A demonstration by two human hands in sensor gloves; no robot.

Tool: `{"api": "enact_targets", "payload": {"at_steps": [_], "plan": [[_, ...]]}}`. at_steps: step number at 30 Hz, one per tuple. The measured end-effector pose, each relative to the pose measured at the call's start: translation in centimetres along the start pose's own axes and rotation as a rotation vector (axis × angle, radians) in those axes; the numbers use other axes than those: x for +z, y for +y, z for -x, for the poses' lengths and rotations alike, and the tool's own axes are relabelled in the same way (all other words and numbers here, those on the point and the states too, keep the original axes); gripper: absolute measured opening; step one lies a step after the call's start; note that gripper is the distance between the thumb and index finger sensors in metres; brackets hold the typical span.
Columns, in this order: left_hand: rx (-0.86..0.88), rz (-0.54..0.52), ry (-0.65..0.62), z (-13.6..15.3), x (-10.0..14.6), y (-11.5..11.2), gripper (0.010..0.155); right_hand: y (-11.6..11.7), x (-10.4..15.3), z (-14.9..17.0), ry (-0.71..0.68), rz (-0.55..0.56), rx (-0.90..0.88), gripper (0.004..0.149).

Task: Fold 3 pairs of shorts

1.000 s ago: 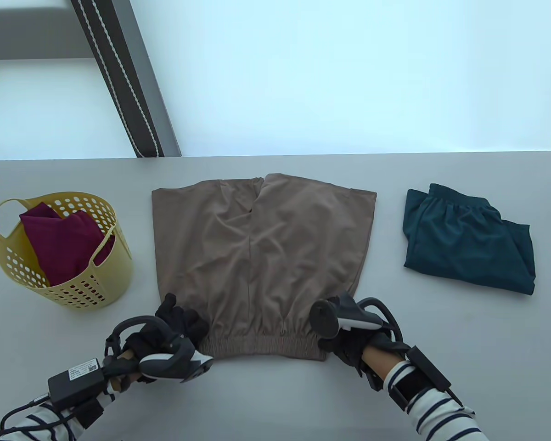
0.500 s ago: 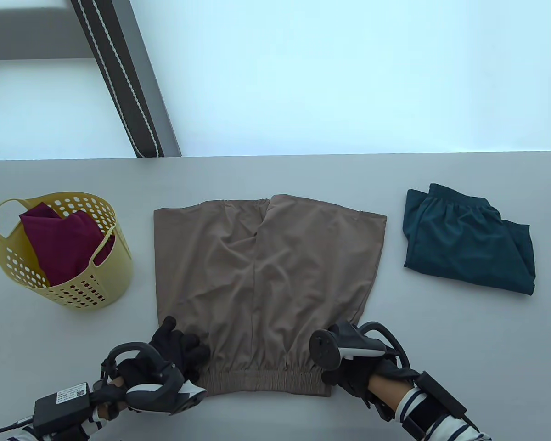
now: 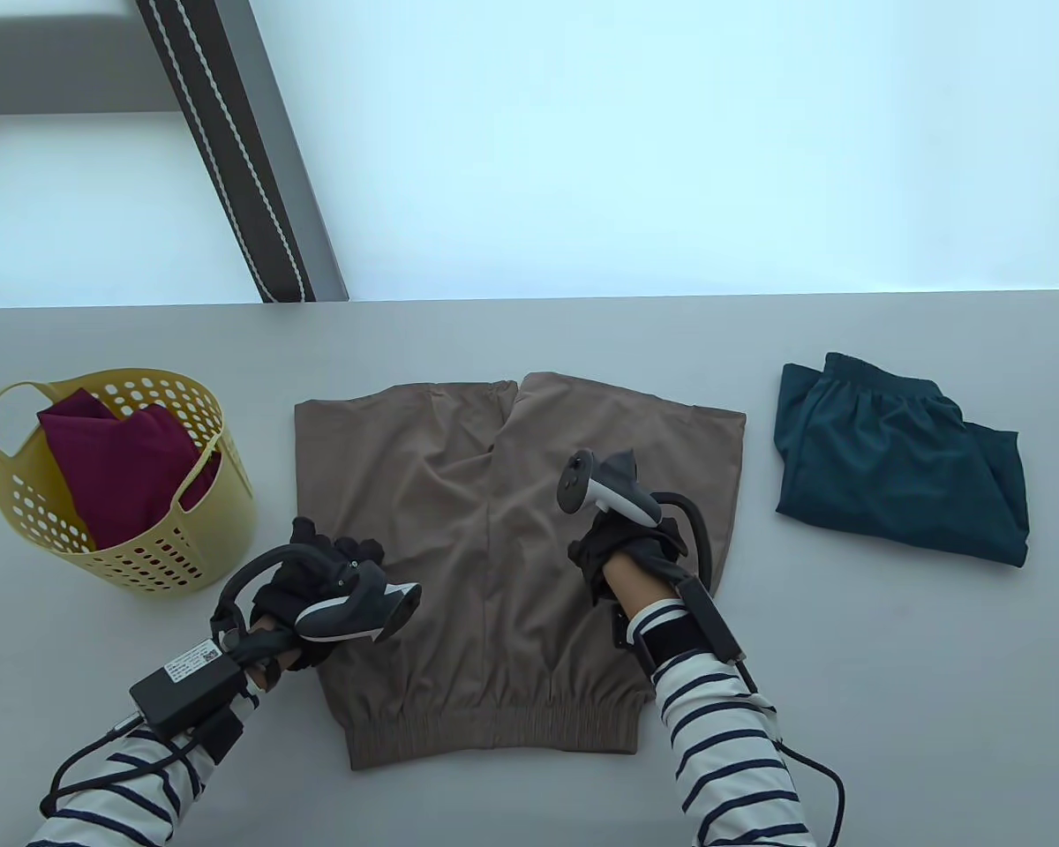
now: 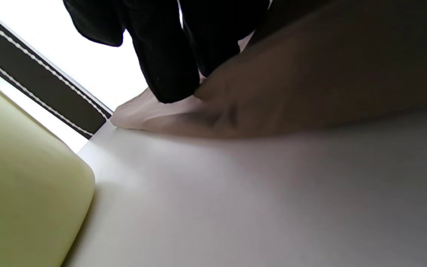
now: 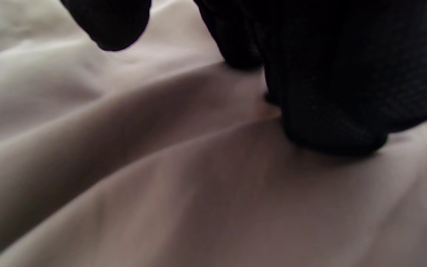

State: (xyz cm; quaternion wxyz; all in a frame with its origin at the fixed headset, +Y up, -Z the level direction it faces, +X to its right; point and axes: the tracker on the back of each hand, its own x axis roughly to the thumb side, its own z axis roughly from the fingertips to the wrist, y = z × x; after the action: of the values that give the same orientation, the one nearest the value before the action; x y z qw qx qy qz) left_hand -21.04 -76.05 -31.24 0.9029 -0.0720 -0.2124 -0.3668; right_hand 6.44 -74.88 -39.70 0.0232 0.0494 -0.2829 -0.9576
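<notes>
Brown shorts lie flat in the middle of the table, waistband toward me and legs pointing away. My left hand rests at the shorts' left edge, about halfway up; in the left wrist view its fingers touch the edge of the brown fabric. On the right leg lies my right hand, its fingers pressing down on the cloth. Neither hand grips anything. Folded teal shorts lie at the right. Maroon shorts sit in the basket.
A yellow perforated basket stands at the left, close to my left hand, and shows in the left wrist view as a yellow wall. The table's far edge runs behind the shorts. A dark strap with white stitching hangs beyond the table.
Both hands let go of the waistband corners and moved forward onto the shorts, left to the side edge, right onto the right leg. The shorts stayed where they had been pulled toward me.
</notes>
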Motion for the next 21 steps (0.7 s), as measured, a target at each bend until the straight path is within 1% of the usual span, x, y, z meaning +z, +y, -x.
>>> {"api": "enact_targets", "payload": {"at_steps": [3,4,7,9,12,15,17,19,21], "plan": [[-0.001,0.007,-0.064,-1.1,1.1,0.6,0.057,0.1,-1.0,0.3,0.081,0.006,0.039,0.08],[0.002,0.006,-0.079,-1.3,1.4,0.8,0.058,0.2,-1.1,0.4,0.092,0.009,0.039,0.081],[0.036,-0.012,-0.171,-2.6,3.3,1.9,0.058,0.8,-1.8,0.6,0.102,-0.004,0.008,0.086],[0.036,-0.043,-0.262,-3.9,5.2,2.9,0.058,1.4,-2.3,0.8,0.072,-0.04,-0.048,0.085],[0.03,-0.064,-0.385,-5.2,7.6,3.9,0.057,2.0,-2.7,1.1,0.001,-0.052,-0.143,0.081],[0.04,-0.059,-0.491,-6.1,9.2,4.6,0.056,2.4,-2.9,1.0,-0.067,-0.05,-0.146,0.077],[0.048,-0.041,-0.532,-6.3,9.5,4.9,0.055,2.5,-2.9,0.7,-0.102,-0.029,-0.14,0.076],[0.057,-0.006,-0.555,-6.2,9.3,5.1,0.056,2.6,-2.7,0.5,-0.11,-0.017,-0.128,0.076],[0.085,-0.028,-0.528,-5.7,8.8,5.6,0.055,2.5,-2.5,0.5,-0.116,-0.009,-0.124,0.077]]}}
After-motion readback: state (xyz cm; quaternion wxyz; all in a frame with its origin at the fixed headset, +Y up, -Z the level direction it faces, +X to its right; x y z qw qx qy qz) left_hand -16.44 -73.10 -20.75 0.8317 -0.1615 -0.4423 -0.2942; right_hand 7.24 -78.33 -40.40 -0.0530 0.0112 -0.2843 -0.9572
